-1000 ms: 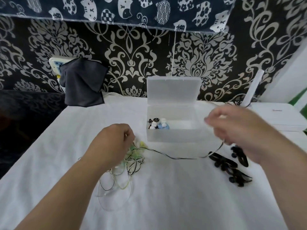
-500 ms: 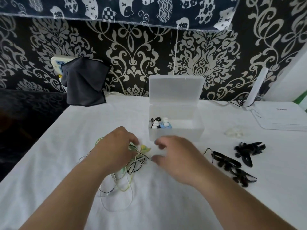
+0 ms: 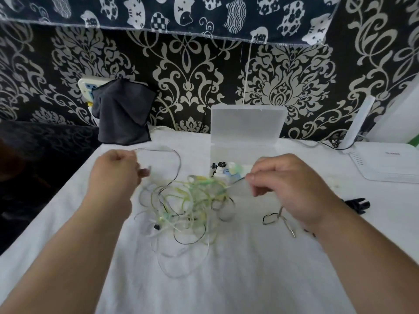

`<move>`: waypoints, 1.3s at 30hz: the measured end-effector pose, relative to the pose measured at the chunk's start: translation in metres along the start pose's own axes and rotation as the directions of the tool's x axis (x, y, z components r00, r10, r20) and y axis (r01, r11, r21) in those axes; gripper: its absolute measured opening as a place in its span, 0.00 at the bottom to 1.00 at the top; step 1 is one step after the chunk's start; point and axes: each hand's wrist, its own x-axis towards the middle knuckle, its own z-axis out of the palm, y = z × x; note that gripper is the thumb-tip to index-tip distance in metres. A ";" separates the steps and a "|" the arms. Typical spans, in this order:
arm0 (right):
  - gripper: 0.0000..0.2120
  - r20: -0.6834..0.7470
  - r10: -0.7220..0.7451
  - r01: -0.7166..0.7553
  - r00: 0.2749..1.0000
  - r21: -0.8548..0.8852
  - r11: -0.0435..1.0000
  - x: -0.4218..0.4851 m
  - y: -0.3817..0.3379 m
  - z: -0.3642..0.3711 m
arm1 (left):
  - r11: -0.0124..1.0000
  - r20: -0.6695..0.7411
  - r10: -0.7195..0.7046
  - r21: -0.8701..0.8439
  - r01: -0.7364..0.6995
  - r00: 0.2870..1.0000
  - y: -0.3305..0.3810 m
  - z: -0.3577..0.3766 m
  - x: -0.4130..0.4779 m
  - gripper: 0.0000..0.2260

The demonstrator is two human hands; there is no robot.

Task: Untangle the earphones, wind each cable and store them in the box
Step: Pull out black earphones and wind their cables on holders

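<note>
A tangle of earphone cables (image 3: 186, 205), green, white and black, lies spread on the white tablecloth in front of me. My left hand (image 3: 115, 173) is raised at the left of it and pinches a black cable that loops up and over to the right. My right hand (image 3: 285, 184) pinches a thin cable at the tangle's right edge. A cable end with a jack plug (image 3: 291, 230) hangs below my right hand. The translucent box (image 3: 244, 152) stands behind the tangle, lid up, with small earphone parts inside at the left.
Black clips (image 3: 356, 205) lie to the right, partly hidden by my right wrist. A white router (image 3: 390, 162) sits at the far right, with its antenna upright. A dark cloth (image 3: 122, 116) hangs over a socket strip at the back left. The table's left edge drops to a dark floor.
My hands have moved apart: the left rose up and leftward with a black cable, the right pulled back to the right. The tangle has spread out wider between them.
</note>
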 end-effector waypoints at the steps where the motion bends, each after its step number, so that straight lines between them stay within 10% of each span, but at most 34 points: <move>1: 0.12 -0.043 0.006 -0.005 0.999 0.037 0.999 0.000 0.000 -0.006 | 0.999 -0.048 -0.028 -0.039 0.026 0.998 0.001 -0.005 0.004 0.10; 6: 0.17 -0.092 0.164 -0.101 0.982 0.483 0.870 0.000 0.007 -0.024 | 0.935 -0.079 0.035 0.354 -0.005 0.996 -0.006 -0.022 0.020 0.05; 9: 0.15 0.015 0.154 -0.137 0.988 0.544 0.828 -0.002 0.004 -0.020 | 0.558 0.132 0.121 0.811 -0.177 0.984 -0.011 -0.009 0.003 0.09; 13: 0.14 0.082 0.054 -0.092 0.995 0.590 0.802 -0.002 0.000 -0.015 | 0.641 0.527 0.382 0.441 -0.628 0.759 -0.001 0.017 -0.035 0.19; 17: 0.10 0.195 -0.148 -0.024 0.970 0.678 0.735 -0.004 -0.006 -0.019 | 0.697 0.822 0.219 0.245 -0.674 0.525 -0.003 0.042 -0.067 0.18; 23: 0.11 0.106 -0.386 0.065 0.916 0.912 0.404 -0.008 -0.020 -0.049 | 0.579 0.630 0.319 0.461 -0.672 0.708 -0.012 0.049 -0.059 0.07; 28: 0.16 -0.134 -0.099 0.162 0.986 0.913 0.374 -0.013 -0.017 -0.068 | 0.383 0.579 0.235 0.683 -0.622 0.780 -0.011 0.029 -0.040 0.02; 31: 0.18 -0.245 0.213 0.002 0.946 0.660 0.751 -0.007 -0.008 -0.072 | 0.506 0.598 0.234 0.598 -0.621 0.767 -0.011 0.025 -0.037 0.02; 33: 0.17 -0.289 0.367 -0.335 0.884 0.156 0.929 -0.005 0.004 -0.074 | 0.533 0.609 0.295 0.535 -0.655 0.737 -0.011 0.026 -0.037 0.04; 36: 0.11 -0.133 0.451 -0.443 0.883 -0.557 0.703 -0.010 0.015 -0.064 | 0.554 0.660 0.352 0.425 -0.716 0.664 -0.011 0.030 -0.040 0.03; 39: 0.12 -0.105 0.339 -0.300 0.935 -0.745 0.596 -0.013 0.017 -0.045 | 0.528 0.731 0.349 0.364 -0.767 0.587 -0.013 0.034 -0.046 0.04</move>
